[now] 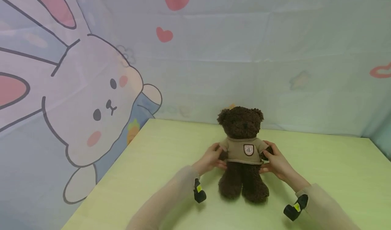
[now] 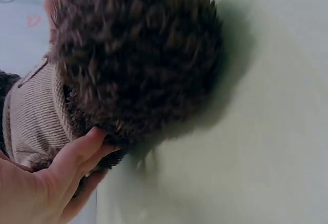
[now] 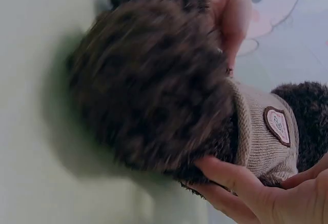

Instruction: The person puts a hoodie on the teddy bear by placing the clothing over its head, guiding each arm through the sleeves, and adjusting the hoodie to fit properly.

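A dark brown teddy bear (image 1: 241, 125) in a tan knitted sweater (image 1: 235, 151) with a shield-shaped badge faces the head camera, upright at the table. My left hand (image 1: 210, 160) grips its side at the arm on the left of the view, and my right hand (image 1: 278, 162) grips the opposite side, thumb over the paw. In the left wrist view, the thumb of the left hand (image 2: 56, 178) presses into the fur below the sweater hem. A furry foot (image 3: 154, 85) fills much of the right wrist view, with the right hand (image 3: 266, 193) below it. Some fingers are hidden behind the bear.
The pale yellow-green table (image 1: 171, 145) extends to both sides of the bear. Behind it hangs a light cloth backdrop (image 1: 220, 53) with hearts and a large cartoon rabbit (image 1: 91, 97) on the left. Black wrist cameras (image 1: 200, 192) sit on both sleeves.
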A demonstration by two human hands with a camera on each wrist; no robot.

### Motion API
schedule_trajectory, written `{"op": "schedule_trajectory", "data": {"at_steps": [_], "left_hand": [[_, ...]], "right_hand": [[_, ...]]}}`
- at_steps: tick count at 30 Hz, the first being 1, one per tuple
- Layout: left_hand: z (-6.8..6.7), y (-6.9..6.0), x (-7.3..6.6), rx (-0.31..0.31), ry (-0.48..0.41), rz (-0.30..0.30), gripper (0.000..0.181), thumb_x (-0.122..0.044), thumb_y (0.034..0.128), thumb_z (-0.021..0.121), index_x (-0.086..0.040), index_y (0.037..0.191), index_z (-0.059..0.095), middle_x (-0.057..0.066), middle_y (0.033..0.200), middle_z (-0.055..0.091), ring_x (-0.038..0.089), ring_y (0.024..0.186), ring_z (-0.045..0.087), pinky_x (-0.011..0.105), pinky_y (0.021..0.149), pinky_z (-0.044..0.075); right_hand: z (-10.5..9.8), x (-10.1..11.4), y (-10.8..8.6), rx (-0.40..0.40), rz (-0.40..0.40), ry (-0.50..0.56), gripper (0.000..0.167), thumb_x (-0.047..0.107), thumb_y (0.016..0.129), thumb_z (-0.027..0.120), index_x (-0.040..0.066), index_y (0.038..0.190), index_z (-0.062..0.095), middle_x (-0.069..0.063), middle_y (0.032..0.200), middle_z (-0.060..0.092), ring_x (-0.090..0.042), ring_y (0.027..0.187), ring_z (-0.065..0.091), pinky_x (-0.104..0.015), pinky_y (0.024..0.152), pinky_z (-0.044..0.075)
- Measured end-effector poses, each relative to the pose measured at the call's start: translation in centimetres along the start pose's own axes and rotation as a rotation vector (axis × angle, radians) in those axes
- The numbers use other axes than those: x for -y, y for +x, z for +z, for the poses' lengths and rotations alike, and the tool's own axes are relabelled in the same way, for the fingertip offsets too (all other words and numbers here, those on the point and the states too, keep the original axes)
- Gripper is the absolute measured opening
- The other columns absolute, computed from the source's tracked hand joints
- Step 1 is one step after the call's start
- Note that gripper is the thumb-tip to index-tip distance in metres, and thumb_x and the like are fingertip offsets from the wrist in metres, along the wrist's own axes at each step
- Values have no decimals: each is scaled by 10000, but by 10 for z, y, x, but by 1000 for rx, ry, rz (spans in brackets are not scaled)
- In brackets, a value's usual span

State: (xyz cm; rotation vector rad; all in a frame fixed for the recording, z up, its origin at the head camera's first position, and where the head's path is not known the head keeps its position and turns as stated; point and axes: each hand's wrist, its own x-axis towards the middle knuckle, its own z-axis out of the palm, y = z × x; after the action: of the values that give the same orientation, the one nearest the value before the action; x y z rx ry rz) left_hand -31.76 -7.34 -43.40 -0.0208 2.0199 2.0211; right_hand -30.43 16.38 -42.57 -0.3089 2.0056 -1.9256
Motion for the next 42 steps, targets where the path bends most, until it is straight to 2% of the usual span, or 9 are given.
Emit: {"op": "schedule_trajectory", "data": {"at_steps": [3,9,12,18,23,33,37,39,42], "left_hand": [[-2,31,12,-21,19,79,512,-188,988,289,-103,1445,75,246,1469,86,496,901,569,485,735,514],[-49,198,131,51,-114,54,586,-412,912,440,-527,1342,59,77,1515,12,502,927,552,456,646,526],[-65,256,176,56,-145,7,574,-419,898,464,-614,1264,67,-9,1518,-27,560,988,485,494,662,514],[-78,302,204,47,-140,-2,609,-438,883,486,-654,1225,31,-121,1502,-53,546,955,507,537,635,500],[-69,262,170,8,-92,-1,638,-532,812,533,-659,1207,49,-129,1504,-15,441,817,603,509,610,513],[-9,65,20,-177,79,7,607,-186,956,363,-284,1443,14,130,1477,205,106,378,254,296,444,377],[-6,25,-6,-187,124,72,590,-241,951,371,-280,1443,49,84,1488,193,79,526,415,325,577,441],[-9,13,-13,-202,160,106,582,-258,953,365,-245,1447,59,76,1500,150,135,884,561,386,808,466],[-17,2,-29,-265,244,118,550,-232,961,323,-170,1449,78,97,1508,91,267,1341,245,465,1087,216]], "right_hand": [[-3,8,13,-41,3,-3,520,147,986,176,130,1420,-110,-276,1417,-243,-655,1101,272,-376,618,525],[-6,7,32,-29,93,12,542,139,983,159,162,1419,-162,-256,1419,-262,-630,1131,263,-356,607,515],[-7,3,33,-10,126,16,552,155,985,160,168,1411,-191,-266,1410,-272,-618,1139,260,-362,627,525],[-7,6,33,-10,137,39,560,177,985,168,198,1408,-198,-232,1418,-284,-632,1164,208,-369,653,532],[-8,9,31,-22,141,41,579,179,981,175,221,1396,-225,-242,1415,-281,-637,1170,197,-392,673,536],[-10,13,27,-50,139,60,667,248,972,224,274,1338,-332,-215,1383,-359,-630,1179,188,-472,740,519],[-13,14,21,-58,138,26,681,279,969,226,245,1331,-350,-254,1376,-345,-632,1184,170,-487,748,512],[-18,15,17,-67,127,-27,686,305,967,222,213,1335,-350,-297,1385,-292,-632,1188,163,-516,782,492],[-30,18,9,-108,118,-114,707,366,956,231,142,1364,-301,-324,1410,-195,-612,1207,159,-560,851,439]]}}
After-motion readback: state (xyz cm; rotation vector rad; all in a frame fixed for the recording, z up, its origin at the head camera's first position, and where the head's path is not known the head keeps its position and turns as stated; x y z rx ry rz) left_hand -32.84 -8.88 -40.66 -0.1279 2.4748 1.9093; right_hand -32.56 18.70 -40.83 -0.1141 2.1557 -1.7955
